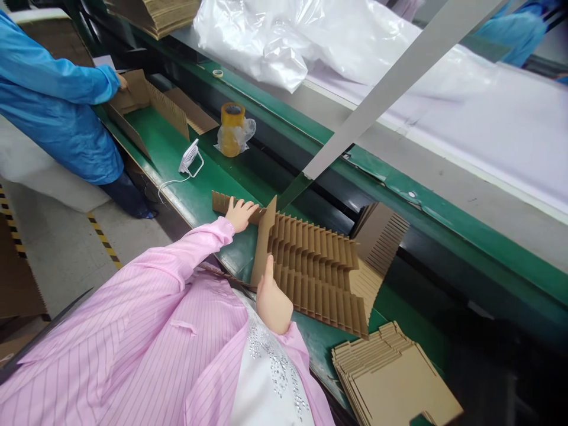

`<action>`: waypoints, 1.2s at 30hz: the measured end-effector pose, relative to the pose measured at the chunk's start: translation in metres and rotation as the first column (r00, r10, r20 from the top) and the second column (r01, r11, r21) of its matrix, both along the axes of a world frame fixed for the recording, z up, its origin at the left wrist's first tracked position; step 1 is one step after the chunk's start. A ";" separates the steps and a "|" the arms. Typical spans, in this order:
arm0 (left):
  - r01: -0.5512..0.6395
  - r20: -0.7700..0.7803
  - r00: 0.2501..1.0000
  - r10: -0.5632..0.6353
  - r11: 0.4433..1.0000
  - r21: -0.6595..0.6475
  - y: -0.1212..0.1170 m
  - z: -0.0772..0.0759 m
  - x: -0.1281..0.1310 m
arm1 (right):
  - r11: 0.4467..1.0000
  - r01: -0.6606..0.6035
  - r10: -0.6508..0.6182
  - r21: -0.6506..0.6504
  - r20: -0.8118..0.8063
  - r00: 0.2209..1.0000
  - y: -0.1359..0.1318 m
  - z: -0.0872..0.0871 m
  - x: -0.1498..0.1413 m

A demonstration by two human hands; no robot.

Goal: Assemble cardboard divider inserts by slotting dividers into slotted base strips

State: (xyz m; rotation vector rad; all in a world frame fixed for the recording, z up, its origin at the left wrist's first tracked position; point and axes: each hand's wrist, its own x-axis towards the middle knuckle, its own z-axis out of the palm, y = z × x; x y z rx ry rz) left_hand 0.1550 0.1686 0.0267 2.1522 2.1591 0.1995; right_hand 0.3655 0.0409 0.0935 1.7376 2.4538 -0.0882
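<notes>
My left hand [240,215] rests over the top edge of a notched corrugated cardboard strip [226,204], its fingers curled on the strip. My right hand [271,294] presses against the lower end of an upright cardboard panel [262,242]. That panel belongs to a slotted cardboard divider grid [313,272], which lies on the green conveyor belt [177,157] in front of my pink striped coat. Part of the grid's far side is hidden behind its ribs.
A co-worker in a blue coat [55,100] stands at the left, one hand [122,83] on a cardboard divider [146,100]. A stack of flat cardboard [390,378], a packing-tape roll [233,129], a small white fan [190,158], plastic sheeting [266,35] and a long grey board [399,77] surround me.
</notes>
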 end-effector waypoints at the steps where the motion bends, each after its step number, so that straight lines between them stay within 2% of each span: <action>1: -0.002 -0.001 1.000 0.002 1.000 0.001 0.000 0.000 0.000 | 1.000 0.003 -0.003 -0.001 0.006 1.000 -0.001 0.000 -0.001; 11: 0.008 -0.026 1.000 -0.009 1.000 -0.019 0.000 -0.002 -0.002 | 0.997 0.080 -0.080 -0.003 0.068 0.994 -0.013 -0.002 -0.006; 18: -0.005 -0.009 1.000 0.005 1.000 -0.018 0.001 -0.002 -0.002 | 0.999 -0.001 0.001 -0.052 0.004 1.000 -0.011 0.004 -0.005; 24: -0.009 0.003 1.000 0.009 1.000 -0.025 -0.002 0.003 0.001 | 0.992 -0.025 0.023 -0.126 -0.015 1.000 -0.001 -0.010 -0.006; 26: -0.021 0.000 1.000 0.021 0.999 0.026 -0.007 0.004 0.005 | 0.985 -0.009 0.011 -0.170 0.011 1.000 0.003 -0.015 -0.006; 28: 0.057 -0.019 0.998 -0.056 0.993 0.100 -0.014 0.003 0.010 | 0.982 0.014 -0.007 -0.188 0.042 0.999 0.006 -0.016 -0.006; 29: 0.150 -0.032 0.989 -0.147 0.981 0.122 -0.018 0.000 0.012 | 0.982 0.020 -0.011 -0.187 0.051 0.999 0.008 -0.016 -0.007; 31: 0.395 -0.048 0.919 -0.392 0.913 0.103 -0.025 -0.007 0.015 | 0.983 0.024 -0.014 -0.183 0.053 0.998 0.010 -0.014 -0.010; 33: 0.568 -0.041 0.823 -0.567 0.822 0.043 -0.032 -0.017 0.015 | 0.982 0.029 -0.023 -0.186 0.037 0.999 0.012 -0.010 -0.013; 34: 0.604 -0.037 0.797 -0.603 0.797 0.015 -0.034 -0.022 0.013 | 0.982 0.030 -0.028 -0.189 0.016 0.999 0.012 -0.008 -0.014; 36: 0.611 -0.035 0.790 -0.612 0.791 -0.030 -0.038 -0.030 0.009 | 0.981 0.034 -0.049 -0.190 -0.078 0.996 0.012 -0.007 -0.011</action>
